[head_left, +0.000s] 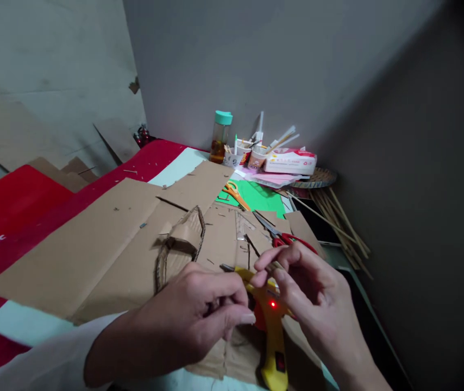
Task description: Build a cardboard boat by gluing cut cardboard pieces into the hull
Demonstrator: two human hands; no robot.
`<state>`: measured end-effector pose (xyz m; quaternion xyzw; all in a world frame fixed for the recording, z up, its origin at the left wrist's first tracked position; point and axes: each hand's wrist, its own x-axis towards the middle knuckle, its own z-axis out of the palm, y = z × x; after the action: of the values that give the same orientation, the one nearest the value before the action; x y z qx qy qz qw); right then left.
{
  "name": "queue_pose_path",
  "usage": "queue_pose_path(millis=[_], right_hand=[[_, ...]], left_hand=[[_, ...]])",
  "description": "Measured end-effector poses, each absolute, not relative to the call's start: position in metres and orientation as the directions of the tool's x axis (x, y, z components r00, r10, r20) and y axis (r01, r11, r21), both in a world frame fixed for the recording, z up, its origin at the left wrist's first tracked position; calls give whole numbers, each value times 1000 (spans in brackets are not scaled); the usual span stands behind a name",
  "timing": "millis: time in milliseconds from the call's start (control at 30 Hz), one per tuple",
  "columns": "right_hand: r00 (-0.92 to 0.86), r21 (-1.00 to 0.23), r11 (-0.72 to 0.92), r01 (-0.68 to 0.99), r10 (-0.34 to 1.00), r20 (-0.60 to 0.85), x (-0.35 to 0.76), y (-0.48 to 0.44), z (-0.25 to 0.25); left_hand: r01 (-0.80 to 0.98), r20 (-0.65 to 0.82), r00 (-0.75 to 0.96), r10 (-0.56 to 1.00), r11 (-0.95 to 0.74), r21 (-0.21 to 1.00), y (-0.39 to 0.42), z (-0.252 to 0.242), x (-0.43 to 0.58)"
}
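Observation:
My left hand (pixel 199 309) is closed in front of me, thumb against the curled fingers; whatever it may grip is hidden. On the right, my right hand (pixel 313 293) pinches a small brown strip (pixel 275 266), probably cardboard, between thumb and fingertips. A yellow hot glue gun (pixel 275 347) with a lit red light lies beneath and between both hands, its dark nozzle pointing left. Just beyond the left hand is a curved cardboard model (pixel 185 233) with walls of corrugated edging. Red-handled scissors (pixel 283 234) lie behind my right hand.
Large cardboard sheets (pixel 85 233) cover the table. Orange scissors (pixel 237 195) rest by green paper (pixel 268 200). At the back stand a teal-lidded bottle (pixel 220 136), cups of sticks (pixel 257 158) and a tissue pack (pixel 291 161). Wooden sticks (pixel 340 228) lie along the right wall.

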<state>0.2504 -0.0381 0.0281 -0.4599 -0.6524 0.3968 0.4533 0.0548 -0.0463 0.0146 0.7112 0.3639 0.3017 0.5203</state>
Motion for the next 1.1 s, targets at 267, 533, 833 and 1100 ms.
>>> queue_pose_path(millis=[267,533,833,1100], right_hand=[[-134,-934,306,183,949,285,258,-28,21],[-133,-931,268,249,961,241,257,-30,9],[-102,-957,258,133,964,246,260,-19,-2],[-253,-967,235,94,946,205,258,-19,-16]], left_hand=[[539,262,265,928,-368,757,-48,-2,4],[775,330,179,927,-339,532,-48,-25,-1],[868,331,276,902,-382,317,-38,-32,-16],[831,349,271,897,-400,385,-20,-36,-26]])
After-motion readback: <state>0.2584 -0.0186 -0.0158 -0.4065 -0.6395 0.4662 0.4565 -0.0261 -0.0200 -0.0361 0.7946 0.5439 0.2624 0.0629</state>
